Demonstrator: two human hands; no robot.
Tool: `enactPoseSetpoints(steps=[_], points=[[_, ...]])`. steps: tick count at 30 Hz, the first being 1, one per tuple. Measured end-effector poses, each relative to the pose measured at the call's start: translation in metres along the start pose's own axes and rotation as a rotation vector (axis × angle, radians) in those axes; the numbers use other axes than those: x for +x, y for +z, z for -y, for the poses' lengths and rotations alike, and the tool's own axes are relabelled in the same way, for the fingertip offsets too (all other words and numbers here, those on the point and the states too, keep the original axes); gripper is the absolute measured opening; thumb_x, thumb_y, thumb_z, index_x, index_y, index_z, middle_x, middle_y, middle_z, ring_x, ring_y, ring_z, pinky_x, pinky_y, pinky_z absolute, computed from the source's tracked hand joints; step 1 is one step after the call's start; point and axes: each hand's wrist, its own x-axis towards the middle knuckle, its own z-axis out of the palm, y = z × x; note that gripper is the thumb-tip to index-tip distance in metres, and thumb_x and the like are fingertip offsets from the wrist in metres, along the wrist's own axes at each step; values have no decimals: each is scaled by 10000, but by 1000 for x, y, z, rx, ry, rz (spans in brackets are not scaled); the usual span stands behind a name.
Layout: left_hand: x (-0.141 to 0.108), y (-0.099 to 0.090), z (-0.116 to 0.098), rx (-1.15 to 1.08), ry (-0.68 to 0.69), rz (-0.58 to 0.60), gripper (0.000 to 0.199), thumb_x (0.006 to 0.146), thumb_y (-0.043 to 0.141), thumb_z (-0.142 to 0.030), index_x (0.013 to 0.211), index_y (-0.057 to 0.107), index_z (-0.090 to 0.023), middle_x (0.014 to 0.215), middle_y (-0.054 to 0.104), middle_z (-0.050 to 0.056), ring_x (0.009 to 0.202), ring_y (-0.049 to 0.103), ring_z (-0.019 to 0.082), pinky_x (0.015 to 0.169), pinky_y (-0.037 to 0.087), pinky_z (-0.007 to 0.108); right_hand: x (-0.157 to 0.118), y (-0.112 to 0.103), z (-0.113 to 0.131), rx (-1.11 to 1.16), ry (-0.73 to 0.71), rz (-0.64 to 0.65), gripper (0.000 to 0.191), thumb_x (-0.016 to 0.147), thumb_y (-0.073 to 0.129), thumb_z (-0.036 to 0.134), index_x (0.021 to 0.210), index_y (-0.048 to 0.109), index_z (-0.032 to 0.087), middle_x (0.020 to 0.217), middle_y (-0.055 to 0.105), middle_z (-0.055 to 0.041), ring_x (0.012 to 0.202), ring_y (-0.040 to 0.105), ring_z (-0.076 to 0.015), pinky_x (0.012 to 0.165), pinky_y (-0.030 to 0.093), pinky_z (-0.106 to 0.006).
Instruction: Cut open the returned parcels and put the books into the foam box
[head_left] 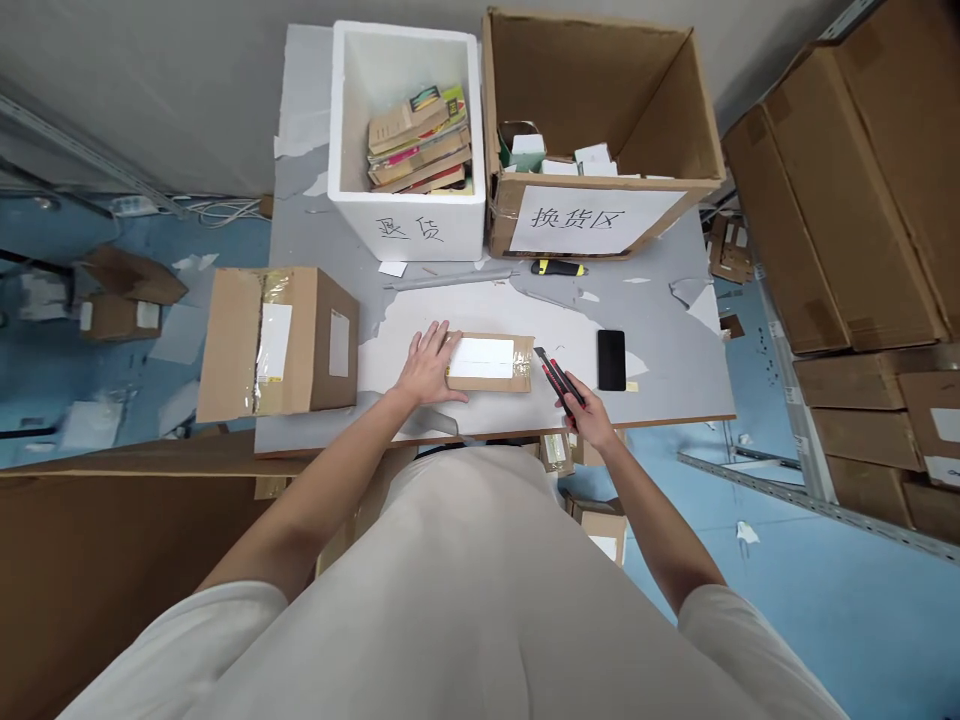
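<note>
A small taped cardboard box (490, 385) with a white label lies flat on the table in front of me. My left hand (433, 365) rests on its left end, fingers spread and the thumb along the near edge. In my right hand (589, 412) is a red and black box cutter (555, 377), its tip pointing at the right end of the box. The tip looks close to that end; I cannot tell whether it touches. A black phone (611, 360) lies to the right of the cutter.
At the back stand a white foam box (409, 228) of booklets and a large open carton (600, 45) with small boxes inside. A yellow and black cutter (557, 268) lies before them. A taped carton (300, 340) sits left on the worn grey table (675, 390). Cartons (847, 200) are stacked right.
</note>
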Motion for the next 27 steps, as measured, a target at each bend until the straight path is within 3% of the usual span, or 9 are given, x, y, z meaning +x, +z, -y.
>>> enactPoseSetpoints(steps=[4,9,15,27], points=[[14,4,5,-36,17,40,1293,426,770,-703,1462,253,-129,1492,287,252,1391,203,455,1107,186,605,-1,3,0,85,8,25,805,787,589,587,1467,321,249,792,604,8,398,413,-51,344,308,-204],[17,11,10,-128,95,-61,1228,420,776,-667,1407,340,-80,1369,395,254,1312,314,435,1098,268,575,5,-5,-2,74,20,101,797,788,598,573,1464,329,248,720,559,40,389,404,-50,336,287,-196],[18,13,10,-177,101,-112,1150,432,775,-609,1384,380,-99,1311,415,222,1261,358,419,1077,299,580,9,-19,-3,-43,21,182,775,811,585,548,1472,319,240,637,504,68,376,369,-47,337,280,-189],[19,13,10,-170,55,-88,1161,434,781,-598,1409,363,-129,1352,402,225,1284,348,421,1072,295,577,-21,-13,-17,-115,65,181,789,798,562,605,1460,354,229,584,484,60,386,351,-76,362,289,-211]])
